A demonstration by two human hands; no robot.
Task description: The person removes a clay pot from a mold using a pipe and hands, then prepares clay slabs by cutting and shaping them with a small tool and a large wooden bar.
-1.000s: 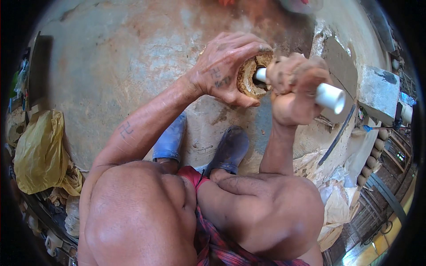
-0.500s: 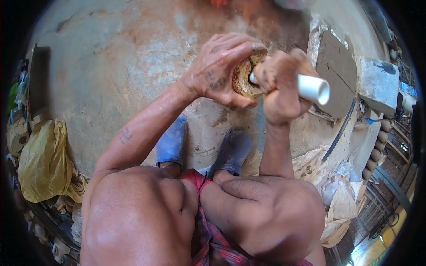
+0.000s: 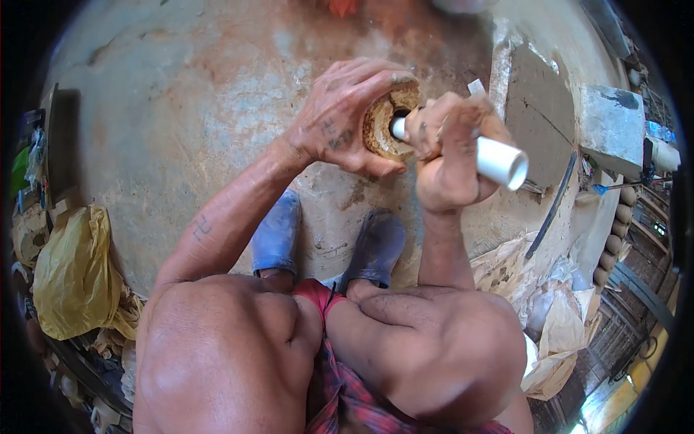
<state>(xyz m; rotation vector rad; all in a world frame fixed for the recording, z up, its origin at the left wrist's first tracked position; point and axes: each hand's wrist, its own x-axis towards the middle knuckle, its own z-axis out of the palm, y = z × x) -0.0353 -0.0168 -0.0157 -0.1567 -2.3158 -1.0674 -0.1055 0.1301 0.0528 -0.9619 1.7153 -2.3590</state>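
My left hand [image 3: 347, 101] is curled round a thick, round, tan-brown piece [image 3: 381, 137] with a rough, mottled face and a dark hole in its middle; I cannot tell its material. Close on the right, my right hand [image 3: 455, 145] is wrapped round a white plastic pipe [image 3: 500, 163]. One end of the pipe sits in the mouth of the hole. The other end, open and hollow, sticks out past the heel of my right hand. A small pale tip shows above my right fingers, and what it belongs to is hidden.
Below my hands stand my feet in blue clogs [image 3: 276, 228] on a stained concrete floor [image 3: 238, 108]. A yellow plastic bag [image 3: 72, 275] lies at the left. On the right are a pale block [image 3: 613, 126], a dark thin strip [image 3: 553, 206] and crumpled paper [image 3: 560, 354].
Both hands have shifted slightly left, still holding the round piece and the pipe. The pipe's open outer end now points a little lower. The pale tip above the right fingers has come into view.
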